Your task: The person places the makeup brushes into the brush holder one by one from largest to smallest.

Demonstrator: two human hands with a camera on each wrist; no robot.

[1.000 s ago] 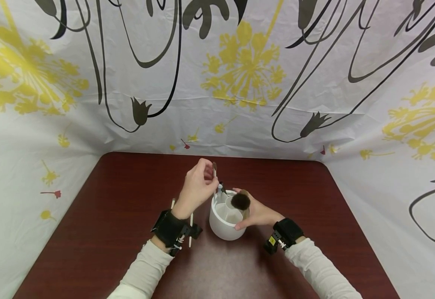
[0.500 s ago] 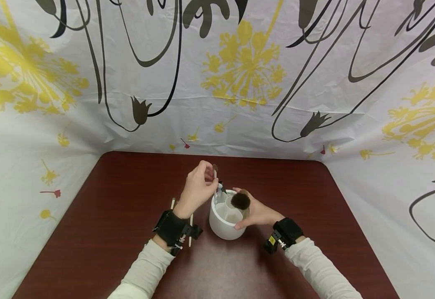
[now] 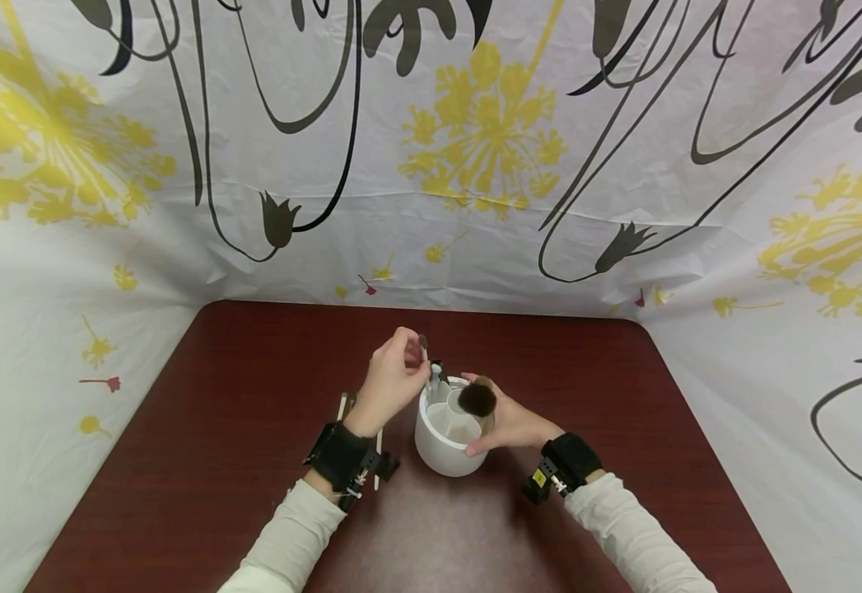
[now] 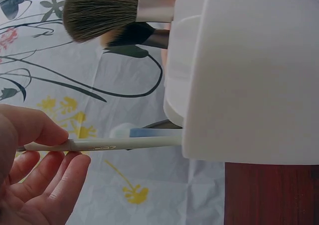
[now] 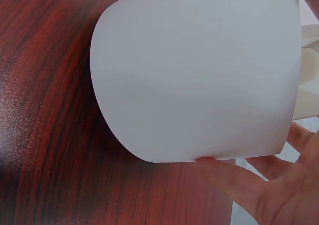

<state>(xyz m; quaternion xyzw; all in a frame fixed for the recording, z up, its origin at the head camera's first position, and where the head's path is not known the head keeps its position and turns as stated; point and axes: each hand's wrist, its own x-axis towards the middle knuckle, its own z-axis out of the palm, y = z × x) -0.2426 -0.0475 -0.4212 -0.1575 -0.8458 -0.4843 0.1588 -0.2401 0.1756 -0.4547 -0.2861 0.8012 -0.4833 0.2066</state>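
A white round brush holder (image 3: 441, 451) with inner compartments stands on the table. My right hand (image 3: 518, 424) grips its right side, the thumb lying along the holder's wall in the right wrist view. Between thumb and fingertips, my left hand (image 3: 392, 377) pinches a thin makeup brush (image 4: 119, 144) with a pale handle, bristles up. Its lower end passes behind the holder's rim at the left, so the tip is hidden. A fluffy dark brush (image 4: 99, 12) and a smaller dark brush with a light tip (image 4: 133, 36) stand in the holder. Beside the pinched handle shows a light blue piece (image 4: 155, 132).
Several thin brushes lie on the table by my left wrist, among them a pale-handled one (image 3: 379, 449) partly hidden by the wrist camera. The dark red wooden table (image 3: 564, 354) ends at a white patterned cloth (image 3: 371, 165) behind and on both sides.
My left hand has sunk slightly with the pinched brush, whose bristle end now stands lower and closer to the holder. The right hand and the holder have stayed put.
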